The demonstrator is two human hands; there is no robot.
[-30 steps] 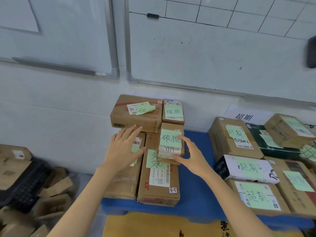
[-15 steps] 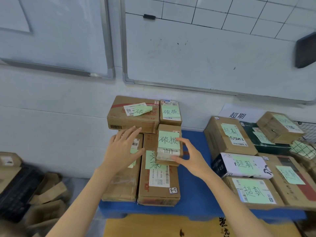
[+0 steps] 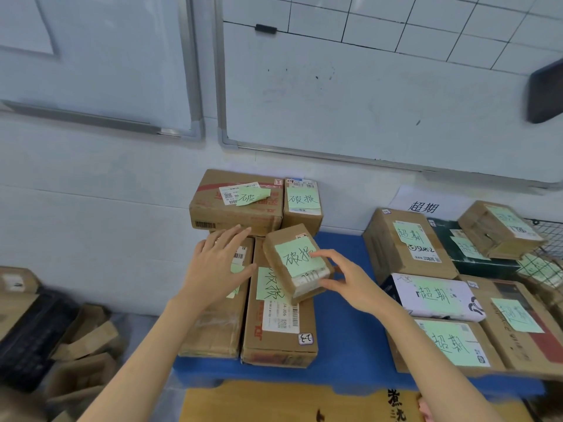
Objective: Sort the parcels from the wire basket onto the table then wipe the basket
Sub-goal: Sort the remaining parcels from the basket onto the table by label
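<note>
Cardboard parcel (image 3: 288, 261) sits tilted in the right hand's (image 3: 350, 284) grip (thumb below, finger atop); left hand (image 3: 213, 269) lies flat, released.

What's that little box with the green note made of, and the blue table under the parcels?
The small box looks like matte brown cardboard, with creased edges. Its green note looks like thin paper, handwritten on. The blue table seems smooth, perhaps plastic or painted.

The blue table (image 3: 344, 339) held many boxes. A long brown box (image 3: 280, 345) lay flat near the front edge. Another brown box (image 3: 213, 330) lay touching the long box's left side. Well to the right of the long box sat a white box (image 3: 432, 296), a tall brown box (image 3: 405, 239) and a flat brown box (image 3: 447, 345), close together
</note>
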